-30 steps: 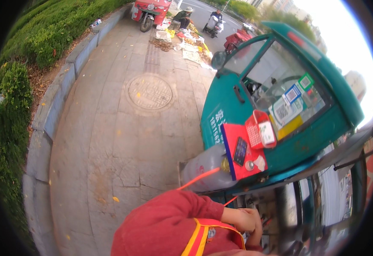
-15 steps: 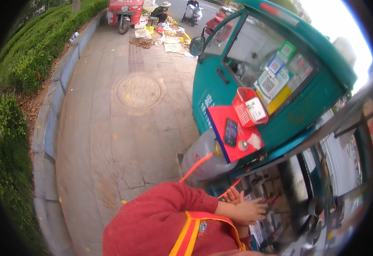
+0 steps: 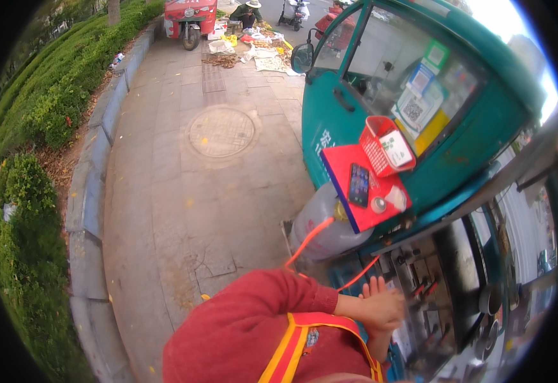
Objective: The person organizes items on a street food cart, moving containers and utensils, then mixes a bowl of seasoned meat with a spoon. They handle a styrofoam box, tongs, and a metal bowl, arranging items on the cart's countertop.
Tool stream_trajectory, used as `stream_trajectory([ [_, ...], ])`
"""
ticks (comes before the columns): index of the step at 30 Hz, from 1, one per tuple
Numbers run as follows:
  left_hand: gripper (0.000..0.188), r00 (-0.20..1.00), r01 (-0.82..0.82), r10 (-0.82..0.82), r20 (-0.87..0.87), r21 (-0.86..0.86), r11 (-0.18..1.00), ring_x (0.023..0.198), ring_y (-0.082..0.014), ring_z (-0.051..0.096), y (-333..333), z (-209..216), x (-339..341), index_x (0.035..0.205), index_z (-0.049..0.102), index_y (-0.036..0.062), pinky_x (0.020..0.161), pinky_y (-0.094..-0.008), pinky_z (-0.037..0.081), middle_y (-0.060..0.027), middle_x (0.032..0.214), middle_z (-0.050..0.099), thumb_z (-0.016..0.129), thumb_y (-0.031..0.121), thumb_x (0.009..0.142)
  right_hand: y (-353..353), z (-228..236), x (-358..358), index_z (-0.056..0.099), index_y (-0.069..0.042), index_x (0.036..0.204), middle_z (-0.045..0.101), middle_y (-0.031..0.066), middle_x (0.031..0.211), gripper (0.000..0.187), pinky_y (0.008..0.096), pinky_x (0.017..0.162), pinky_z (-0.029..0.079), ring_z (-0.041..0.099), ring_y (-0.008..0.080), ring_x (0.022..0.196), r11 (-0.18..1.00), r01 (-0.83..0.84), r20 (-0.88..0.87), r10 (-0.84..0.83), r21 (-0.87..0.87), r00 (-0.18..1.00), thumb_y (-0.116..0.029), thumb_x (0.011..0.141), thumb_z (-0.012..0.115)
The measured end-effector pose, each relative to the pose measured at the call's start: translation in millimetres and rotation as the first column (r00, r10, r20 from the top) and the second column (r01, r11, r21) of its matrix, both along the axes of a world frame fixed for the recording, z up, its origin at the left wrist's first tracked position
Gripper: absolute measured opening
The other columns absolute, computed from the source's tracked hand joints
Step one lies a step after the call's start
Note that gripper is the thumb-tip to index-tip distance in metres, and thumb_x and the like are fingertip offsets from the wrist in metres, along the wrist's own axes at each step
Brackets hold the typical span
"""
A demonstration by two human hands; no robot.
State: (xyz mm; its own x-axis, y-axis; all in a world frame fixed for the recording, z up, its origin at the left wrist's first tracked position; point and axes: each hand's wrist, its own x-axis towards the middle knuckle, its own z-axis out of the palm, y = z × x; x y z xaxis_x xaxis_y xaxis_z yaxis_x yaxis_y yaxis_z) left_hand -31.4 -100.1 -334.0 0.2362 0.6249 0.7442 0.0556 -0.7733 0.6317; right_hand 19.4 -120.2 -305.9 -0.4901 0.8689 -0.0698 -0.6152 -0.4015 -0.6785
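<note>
My two hands are together in front of my chest, crossing at the palms, beside the cart's cooking counter. My left hand, reaching from the red sleeve, lies over the other; its fingers are smeared by motion. Behind it, my right hand shows stretched fingers pointing up. No object is visible in either. Just beyond them, an orange hose runs by the grey gas cylinder. Above the cylinder is a red board with a phone, a red plastic basket, a small round container and crumpled white tissue.
A green three-wheeled cart stands at the right, its counter holding red-handled tools and pans. Paving with a manhole cover lies left, edged by a kerb and hedge. Far off, a person crouches by ground goods.
My left hand's spread fingers have drawn in against my right hand, and the right hand's fingers now point up more. The whole view has shifted, moving the cart and board rightward in the picture.
</note>
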Motion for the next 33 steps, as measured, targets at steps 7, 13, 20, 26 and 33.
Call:
stream_trajectory([
  [7, 0.033, 0.775, 0.204, -0.272, -0.57, -0.183, 0.962, 0.117, -0.0399, 0.048, -14, 24, -4, 0.099, 0.071, 0.0065, 0.094, -0.0448, 0.037, -0.0242, 0.133, 0.051, 0.059, 0.024, 0.074, -19, -27, 25, 0.046, -0.008, 0.134, 0.048, 0.0104, 0.133, 0.044, 0.0396, 0.097, 0.043, 0.051, 0.0238, 0.118, 0.997, 0.054, 0.394, -0.071, 0.054, 0.917, -0.032, 0.097, 0.045],
  [13, 0.024, 0.783, 0.215, -0.232, -0.577, -0.099, 0.972, 0.099, -0.035, 0.056, -25, 34, 3, 0.084, 0.07, 0.0064, 0.084, -0.0436, 0.04, -0.0187, 0.098, 0.058, 0.055, 0.024, 0.077, -54, -35, 55, 0.052, -0.006, 0.128, 0.055, 0.0105, 0.123, 0.038, 0.037, 0.092, 0.046, 0.056, 0.0218, 0.11, 0.983, 0.117, 0.63, -0.183, 0.144, 0.754, -0.026, 0.095, 0.05],
  [20, 0.012, 0.662, 0.423, -0.262, -0.702, 0.062, 0.904, 0.066, -0.0283, 0.063, -20, 33, 26, 0.083, 0.059, 0.0084, 0.055, -0.0421, 0.046, -0.0093, 0.073, 0.065, 0.058, 0.019, 0.077, -104, -40, 99, 0.059, -0.003, 0.12, 0.064, 0.0107, 0.113, 0.03, 0.0339, 0.086, 0.05, 0.062, 0.0194, 0.101, 0.866, 0.135, 0.736, -0.482, 0.481, 0.475, -0.018, 0.094, 0.055],
  [26, 0.032, 0.576, 0.138, -0.344, -0.741, -0.327, 0.935, 0.065, -0.0385, 0.062, 6, -23, -27, 0.077, 0.065, 0.0061, 0.056, -0.0477, 0.046, -0.0163, 0.067, 0.063, 0.056, 0.034, 0.089, -180, -49, 166, 0.065, -0.01, 0.116, 0.07, 0.0087, 0.102, 0.03, 0.0325, 0.083, 0.051, 0.065, 0.0188, 0.093, 0.966, 0.185, 0.98, -0.192, 0.178, 0.06, -0.026, 0.092, 0.058],
  [33, 0.034, 0.128, 0.011, -0.926, -0.354, -0.934, 0.358, 0.08, -0.0278, 0.066, -3, -33, -46, 0.096, 0.067, 0.0049, 0.072, -0.0399, 0.049, -0.0155, 0.086, 0.067, 0.062, 0.037, 0.088, -272, -60, 185, 0.071, -0.014, 0.108, 0.07, 0.0106, 0.103, 0.029, 0.0343, 0.08, 0.05, 0.066, 0.026, 0.092, 0.961, 0.273, 0.969, -0.032, -0.037, 0.246, -0.033, 0.086, 0.064],
])
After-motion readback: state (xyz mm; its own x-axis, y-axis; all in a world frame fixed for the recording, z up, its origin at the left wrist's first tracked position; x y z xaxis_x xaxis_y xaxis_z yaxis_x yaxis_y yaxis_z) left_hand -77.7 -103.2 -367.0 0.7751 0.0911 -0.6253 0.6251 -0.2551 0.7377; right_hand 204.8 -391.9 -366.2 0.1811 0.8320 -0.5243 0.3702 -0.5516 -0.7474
